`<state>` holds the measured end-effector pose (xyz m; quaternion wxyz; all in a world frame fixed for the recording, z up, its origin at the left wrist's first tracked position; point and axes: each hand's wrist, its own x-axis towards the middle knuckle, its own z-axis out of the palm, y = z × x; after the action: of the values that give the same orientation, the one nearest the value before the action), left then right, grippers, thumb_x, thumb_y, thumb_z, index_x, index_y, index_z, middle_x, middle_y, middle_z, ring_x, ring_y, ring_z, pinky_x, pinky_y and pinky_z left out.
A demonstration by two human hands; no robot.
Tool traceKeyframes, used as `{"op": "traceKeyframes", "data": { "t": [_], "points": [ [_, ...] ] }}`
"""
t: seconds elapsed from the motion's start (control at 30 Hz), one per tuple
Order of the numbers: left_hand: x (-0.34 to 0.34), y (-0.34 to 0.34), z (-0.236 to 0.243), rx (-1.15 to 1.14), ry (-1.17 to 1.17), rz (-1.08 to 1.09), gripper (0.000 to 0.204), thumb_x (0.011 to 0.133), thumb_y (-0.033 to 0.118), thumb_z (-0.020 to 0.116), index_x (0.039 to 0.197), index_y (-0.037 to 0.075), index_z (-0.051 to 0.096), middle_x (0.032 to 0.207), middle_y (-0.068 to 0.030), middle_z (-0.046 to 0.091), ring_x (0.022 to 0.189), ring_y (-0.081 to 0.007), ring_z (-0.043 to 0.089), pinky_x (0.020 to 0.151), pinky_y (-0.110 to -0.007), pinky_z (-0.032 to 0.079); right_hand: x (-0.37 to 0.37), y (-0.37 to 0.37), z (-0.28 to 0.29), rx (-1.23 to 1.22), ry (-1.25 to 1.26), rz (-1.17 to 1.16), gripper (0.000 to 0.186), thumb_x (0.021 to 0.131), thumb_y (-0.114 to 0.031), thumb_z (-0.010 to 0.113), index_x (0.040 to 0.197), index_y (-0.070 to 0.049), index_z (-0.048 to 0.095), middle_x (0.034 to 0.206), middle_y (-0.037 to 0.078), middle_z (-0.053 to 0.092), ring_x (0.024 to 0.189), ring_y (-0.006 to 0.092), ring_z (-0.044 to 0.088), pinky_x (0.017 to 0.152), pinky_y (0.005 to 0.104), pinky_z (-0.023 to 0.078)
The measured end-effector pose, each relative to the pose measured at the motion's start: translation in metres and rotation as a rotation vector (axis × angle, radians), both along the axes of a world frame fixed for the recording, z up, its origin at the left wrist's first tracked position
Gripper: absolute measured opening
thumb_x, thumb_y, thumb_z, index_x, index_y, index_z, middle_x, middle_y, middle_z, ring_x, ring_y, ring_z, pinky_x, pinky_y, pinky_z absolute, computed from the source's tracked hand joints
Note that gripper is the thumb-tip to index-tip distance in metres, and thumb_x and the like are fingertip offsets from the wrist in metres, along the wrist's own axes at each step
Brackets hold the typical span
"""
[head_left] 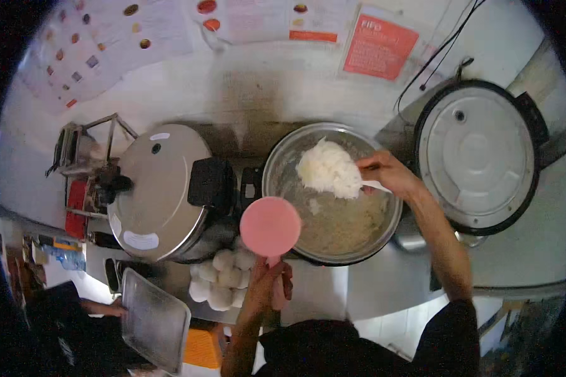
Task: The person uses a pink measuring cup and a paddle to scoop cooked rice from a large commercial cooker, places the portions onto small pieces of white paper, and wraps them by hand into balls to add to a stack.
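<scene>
Dim, grainy, with dark curved edges

the rice point(329, 169) hides most of the white utensil point(376, 186), probably its whole head.

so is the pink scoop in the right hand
No, the left hand grips the pink scoop by its handle.

Pink scoop point(270, 226) in left hand point(269, 281)
</scene>
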<state>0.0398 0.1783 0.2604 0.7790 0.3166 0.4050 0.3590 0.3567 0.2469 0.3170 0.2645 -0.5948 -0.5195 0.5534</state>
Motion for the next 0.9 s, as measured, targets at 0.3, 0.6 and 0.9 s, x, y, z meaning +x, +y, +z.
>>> {"op": "traceKeyframes", "data": {
  "t": [0.3,0.6,0.9],
  "points": [
    [0.126,0.038,-0.036,-0.213,-0.014,-0.247,0.021,0.089,0.019,0.048,0.102,0.006,0.039,0.079,-0.0053,0.048,0.054,-0.0156,0.05,0.043,-0.031,0.043,-0.015,-0.073,-0.059,0.672,-0.396,-0.48,0.026,0.086,-0.001,0.056,0.112,0.003,0.061,0.089,0.008,0.064,0.067,0.0096,0.058,0.058,0.0238,0.047],
    [0.124,0.022,-0.049,0.214,0.113,-0.109,0.021,0.089,0.018,0.048,0.097,0.003,0.036,0.076,-0.0065,0.046,0.048,-0.0151,0.048,0.041,-0.032,0.043,-0.069,-0.091,-0.039,0.829,-1.009,-0.131,0.057,0.061,0.007,0.06,0.117,0.004,0.052,0.113,0.019,0.053,0.085,0.0324,0.059,0.071,0.0371,0.05],
    [0.131,0.028,-0.021,0.023,0.145,-0.158,0.025,0.09,0.016,0.043,0.107,0.005,0.03,0.069,-0.0062,0.043,0.049,-0.016,0.047,0.042,-0.033,0.041,-0.02,-0.09,-0.019,0.906,-0.559,-0.191,0.045,0.063,0.01,0.055,0.105,-0.001,0.063,0.111,0.016,0.058,0.083,0.0332,0.062,0.07,0.0328,0.051]
  ]
}}
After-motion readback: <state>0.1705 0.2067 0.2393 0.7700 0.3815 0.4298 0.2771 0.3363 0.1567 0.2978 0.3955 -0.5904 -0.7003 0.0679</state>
